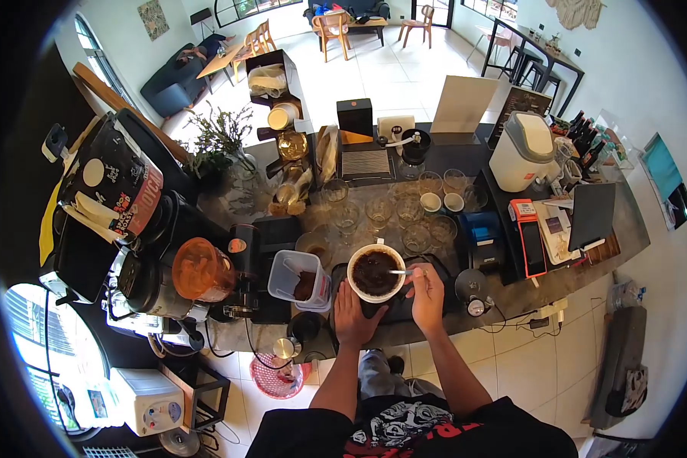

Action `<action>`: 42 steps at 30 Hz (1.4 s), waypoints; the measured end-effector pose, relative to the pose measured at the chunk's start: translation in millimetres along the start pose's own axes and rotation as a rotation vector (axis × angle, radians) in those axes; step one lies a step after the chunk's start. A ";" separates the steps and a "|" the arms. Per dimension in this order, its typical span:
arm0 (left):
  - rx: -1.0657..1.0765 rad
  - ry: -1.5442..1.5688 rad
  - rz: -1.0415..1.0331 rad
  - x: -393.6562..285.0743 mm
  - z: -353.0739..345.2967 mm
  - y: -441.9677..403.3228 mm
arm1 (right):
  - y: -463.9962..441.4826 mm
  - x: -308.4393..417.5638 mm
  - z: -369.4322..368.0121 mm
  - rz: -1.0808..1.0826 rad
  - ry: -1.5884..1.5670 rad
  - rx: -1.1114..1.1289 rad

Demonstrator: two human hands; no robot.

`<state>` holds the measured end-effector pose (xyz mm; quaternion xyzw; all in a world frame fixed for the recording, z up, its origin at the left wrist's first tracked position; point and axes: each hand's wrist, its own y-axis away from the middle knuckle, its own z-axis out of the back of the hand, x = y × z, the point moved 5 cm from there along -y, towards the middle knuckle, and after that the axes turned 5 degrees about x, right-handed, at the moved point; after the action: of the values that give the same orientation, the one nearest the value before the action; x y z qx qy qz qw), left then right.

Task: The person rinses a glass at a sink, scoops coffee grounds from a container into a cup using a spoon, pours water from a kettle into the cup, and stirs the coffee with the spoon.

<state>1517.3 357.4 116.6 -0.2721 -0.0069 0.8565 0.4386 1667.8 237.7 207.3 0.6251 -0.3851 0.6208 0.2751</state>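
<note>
1. Fingers of the right hand pinch a slim utensil dipped in dark liquid.
2. Left hand lies open, thumb spread, seemingly touching the white cup.
3. The cup sits over a dark tray, near a plastic container of brown powder.
4. Liquid is already in; stirring looks unfinished.

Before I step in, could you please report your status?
Right hand gripping utensil dipped in dark liquid. Left hand beside white cup. Plastic container close left, glasses beyond.
</note>
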 end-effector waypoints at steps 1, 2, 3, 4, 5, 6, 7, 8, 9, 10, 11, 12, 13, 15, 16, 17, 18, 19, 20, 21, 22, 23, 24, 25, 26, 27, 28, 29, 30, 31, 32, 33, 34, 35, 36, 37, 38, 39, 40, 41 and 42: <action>-0.005 0.005 -0.003 -0.1 0.6 0.3 | 0.0 2.1 -0.9 0.003 -0.003 0.002; -0.009 0.009 -0.006 0.2 1.1 0.8 | 1.1 4.2 -1.9 0.004 -0.007 0.003; -0.005 0.005 -0.006 1.1 1.3 0.7 | 2.2 5.5 -3.0 0.005 -0.011 0.003; -0.001 0.002 -0.006 1.4 1.2 0.3 | 3.3 4.2 -3.6 0.011 -0.016 0.004; 0.004 0.000 -0.006 0.8 0.5 0.5 | 4.3 2.9 -3.7 0.017 -0.019 0.005; 0.006 0.006 -0.002 -0.2 0.4 0.9 | 4.6 2.0 -3.3 0.024 -0.023 0.004; 0.008 0.009 0.001 -1.1 1.3 0.7 | 4.2 4.4 -3.3 0.021 -0.005 0.014; 0.010 0.012 0.003 -0.9 2.3 0.3 | 4.1 7.5 -3.4 0.018 0.011 0.023; 0.018 0.012 0.011 0.3 1.5 0.3 | 3.7 9.5 -4.4 0.016 0.026 0.031; 0.027 0.014 0.018 1.2 -0.2 1.0 | 3.4 8.8 -4.8 0.019 0.019 0.029; 0.035 0.016 0.023 1.8 -1.5 1.4 | 3.2 7.2 -4.7 0.024 0.013 0.025; 0.040 0.016 0.021 2.6 -2.1 1.4 | 2.7 6.4 -4.2 0.030 0.008 0.019; 0.045 0.018 0.019 2.9 -2.4 1.5 | 2.6 6.7 -3.7 0.039 0.016 0.019; 0.053 0.020 0.021 2.8 -3.4 1.0 | 2.7 7.1 -3.8 0.057 0.030 0.023; 0.057 0.020 0.025 2.8 -3.2 0.5 | 2.4 5.7 -3.7 0.053 0.030 0.024; 0.062 0.020 0.029 3.1 -2.7 0.8 | 2.4 4.4 -3.2 0.048 0.028 0.025; 0.067 0.018 0.035 3.2 -2.5 1.4 | 3.0 3.1 -2.4 0.043 0.027 0.026; 0.072 0.017 0.040 3.1 -2.6 1.4 | 3.9 3.3 -2.1 0.037 0.032 0.029; 0.075 0.016 0.045 3.2 -2.7 0.7 | 4.3 3.5 -1.9 0.033 0.036 0.031; 0.077 0.018 0.047 3.3 -2.6 0.8 | 4.6 3.3 -2.5 0.028 0.040 0.034; 0.079 0.020 0.049 3.4 -2.7 1.2 | 5.1 5.1 -3.8 0.027 0.043 0.034; 0.082 0.021 0.052 4.3 -2.8 1.0 | 6.2 6.9 -4.7 0.025 0.046 0.035; 0.082 0.016 0.055 5.6 -3.5 0.6 | 6.6 7.5 -4.8 0.021 0.051 0.035; 0.085 0.013 0.058 6.1 -4.7 1.2 | 6.7 6.9 -4.6 0.014 0.045 0.036; 0.090 0.010 0.062 5.8 -6.1 2.8 | 7.7 6.2 -4.5 0.005 0.040 0.036; 0.092 0.009 0.063 5.9 -6.9 4.1 | 9.8 5.4 -3.6 -0.006 0.035 0.035; 0.095 0.007 0.062 5.7 -6.2 3.8 | 12.2 5.5 -2.4 0.004 0.047 0.037; 0.096 0.003 0.057 5.0 -5.8 1.6 | 12.3 5.9 -1.8 0.018 0.056 0.037; 0.092 0.006 0.053 3.8 -5.2 -0.9 | 10.7 6.9 -1.8 0.037 0.064 0.038; 0.088 0.007 0.052 3.2 -4.0 -1.4 | 9.1 9.2 -1.8 0.037 0.055 0.041; 0.087 0.007 0.056 3.6 -3.3 1.5 | 9.6 10.9 -0.9 0.031 0.046 0.045; 0.087 0.001 0.062 5.5 -4.7 3.7 | 10.2 12.3 -0.8 0.026 0.036 0.047; 0.089 -0.004 0.062 6.9 -6.8 3.8 | 10.3 12.5 -0.6 0.012 0.031 0.046; 0.090 -0.007 0.059 6.8 -8.8 3.2 | 9.5 13.5 0.8 0.000 0.028 0.041; 0.095 -0.012 0.050 6.4 -9.4 4.5 | 9.3 14.7 3.3 -0.011 0.028 0.038; 0.096 -0.015 0.044 6.1 -8.4 4.5 | 9.0 16.5 5.5 -0.002 0.041 0.030; 0.093 -0.020 0.041 5.6 -8.5 2.5 | 8.4 16.6 6.0 0.008 0.053 0.027; 0.087 -0.015 0.038 5.3 -10.0 3.7 | 11.2 14.7 6.0 0.008 0.064 0.030; 0.078 -0.011 0.037 6.0 -11.8 2.2 | 10.0 14.1 6.6 0.027 0.100 0.054; 0.075 -0.012 0.036 8.0 -12.3 3.7 | 9.4 12.6 8.0 0.041 0.132 0.074; 0.075 -0.010 0.038 10.2 -12.5 6.0 | 11.0 10.4 7.6 0.054 0.162 0.087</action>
<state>1513.9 358.6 99.8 -0.2510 0.0282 0.8657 0.4322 1662.3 223.9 215.6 0.5737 -0.3509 0.6925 0.2609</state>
